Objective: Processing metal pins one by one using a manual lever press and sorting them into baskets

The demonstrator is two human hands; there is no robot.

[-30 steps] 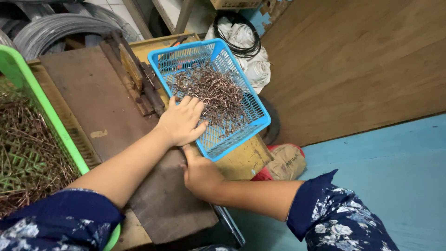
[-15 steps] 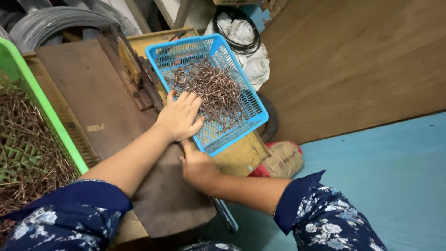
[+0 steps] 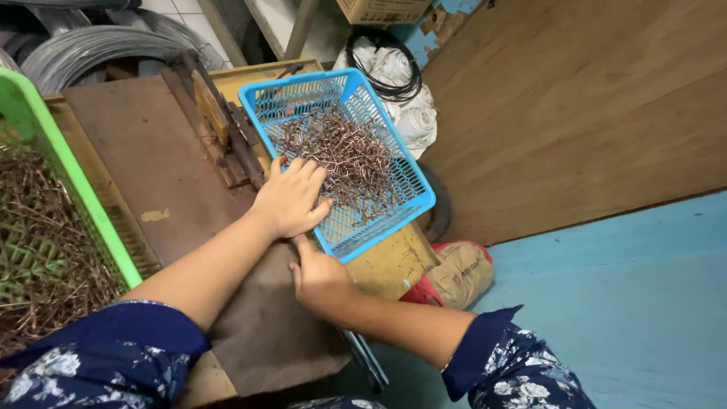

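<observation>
The fingers of the left hand (image 3: 291, 198) are spread wide and lie flat, palm down, over the near left corner of the blue plastic mesh basket (image 3: 405, 178), their tips touching the edge of the heap of small bent rusty-brown wire pieces (image 3: 344, 155) inside it; they close on nothing that can be seen. The right hand (image 3: 322, 280) sits just below that basket's near rim, its forefinger stretched up to the blue edge and the other fingers curled under the palm; whether they grip anything cannot be told. Both forearms come up from dark blue floral sleeves (image 3: 500, 363) at the bottom edge. The basket rests tilted on a yellowish wooden board (image 3: 386, 261), and the wire pieces are heaped in its middle and far half, leaving the near right mesh bare. Left of the basket lies a dark brown worn wooden worktop (image 3: 144, 159) with a rusty metal bar jig (image 3: 227, 129) running along its edge just beside the basket. Further left stands a green plastic crate (image 3: 72, 182) filled with more brown wire pieces. Beyond the basket lie coils of grey steel wire (image 3: 83, 49); to its right are white cloth bundles (image 3: 409, 113) with a black cable, a brown plywood sheet (image 3: 591, 113), and a tan sack (image 3: 458, 273) on the blue floor (image 3: 628, 303).
</observation>
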